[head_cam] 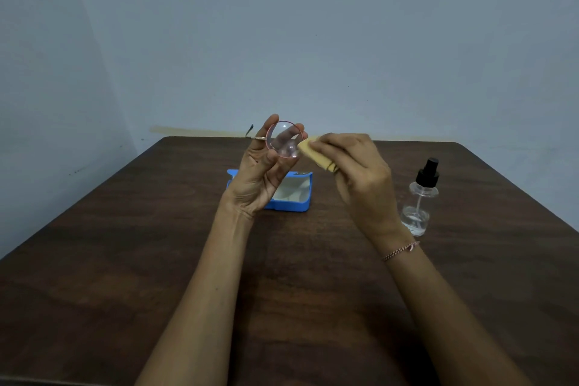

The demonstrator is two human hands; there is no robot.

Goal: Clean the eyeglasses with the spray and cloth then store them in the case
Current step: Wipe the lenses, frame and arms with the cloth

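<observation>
Left hand (261, 172) pinches the eyeglasses (283, 139) upright; right hand (351, 163), gripping the cloth (316, 155), sits just beside the lens.

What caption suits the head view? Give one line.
Left hand holds the eyeglasses; right hand pinches a yellow cloth beside them; blue case lies open, spray bottle stands nearby.

Your left hand (260, 172) held the round pink-rimmed eyeglasses (283, 139) above the open blue plastic case (291, 205), mid-table. Right hand (357, 166) beside it, folded yellow cloth (316, 155) against the lens's right edge. Clear spray bottle (418, 204) stood farther right on the dark wooden table (125, 260).
</observation>
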